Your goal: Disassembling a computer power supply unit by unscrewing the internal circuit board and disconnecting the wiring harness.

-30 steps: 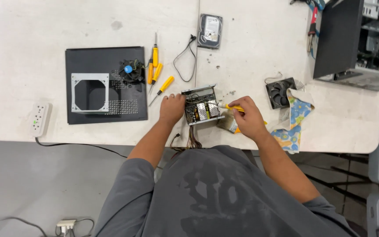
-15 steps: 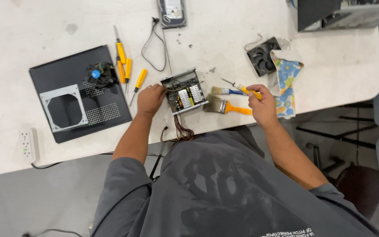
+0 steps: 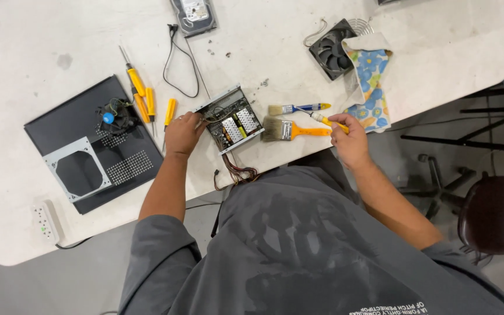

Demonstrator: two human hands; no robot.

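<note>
Right hand (image 3: 350, 140) pinches a yellow-handled screwdriver (image 3: 328, 121) at the handle end, fingers curled shut round it, shaft pointing up-left toward the brushes. Tip sits clear of the work, so it reads as held ready, not driving anything

Left hand (image 3: 183, 132) lies flat against the left edge of the open power supply (image 3: 231, 119), fingers wrapped on the metal wall. Looks like a steadying hold so the box stays put on the table (image 3: 42, 35). Whether the thumb is hooked inside the case, can't tell

Power supply sits near the table's front edge, between the hands, lid off, board and heatsinks exposed, tilted diagonally. Its wire bundle (image 3: 239, 174) hangs off the front edge toward the person's lap

Just right of it: wide paintbrush (image 3: 290, 129) with orange handle, and a smaller brush (image 3: 297, 108) with blue-yellow handle above it. Both lie bristles toward the supply, within easy reach of the right hand

Further out:
- three more yellow screwdrivers (image 3: 147, 99) left of the left hand, laid roughly parallel
- black case panel (image 3: 91, 146) with a cooler fan (image 3: 112, 116) resting on it, far left
- loose black cable (image 3: 185, 64) and hard drive (image 3: 193, 13) at the top
- black case fan (image 3: 331, 52) and floral cloth (image 3: 368, 81) upper right
- power strip (image 3: 45, 221) at lower left table edge
</note>
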